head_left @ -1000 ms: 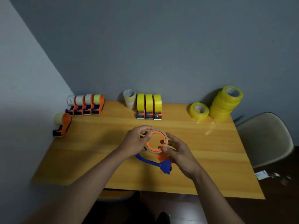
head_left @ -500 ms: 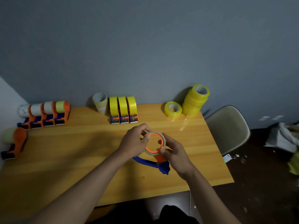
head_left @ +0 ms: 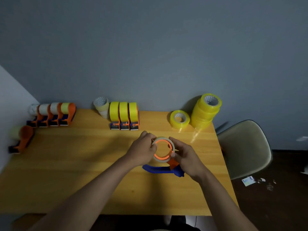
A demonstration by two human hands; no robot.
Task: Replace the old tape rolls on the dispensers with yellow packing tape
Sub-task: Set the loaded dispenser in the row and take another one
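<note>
The old tape roll (head_left: 164, 150), worn down to a thin pale ring, sits on the orange hub of a dispenser (head_left: 168, 167) held just above the middle of the bench (head_left: 83, 164). The left hand (head_left: 143, 151) has its grip closed on the ring's left edge, fingertips curled over the rim. The right hand (head_left: 186, 158) closes on the ring's right edge, with its palm over the dispenser's orange body. The blue handle juts leftward below the hands, close over the wood; whether it touches the surface cannot be told.

Bare wood lies open to the left of the hands and across the near strip toward the front edge. Behind the hands, three dispensers with yellow tape (head_left: 124, 116) stand side by side near the back edge, with a short stack of pale used rolls (head_left: 101, 107) just beside them on the left. At the back left corner four dispensers with pale rolls (head_left: 53, 115) stand in a row, and one more dispenser (head_left: 21, 140) lies at the left edge, blurred. At the back right corner a single yellow roll (head_left: 179, 120) lies flat next to a stack of yellow rolls (head_left: 205, 110) leaning toward the wall. A pale chair (head_left: 245, 147) stands just past the bench's right edge.
</note>
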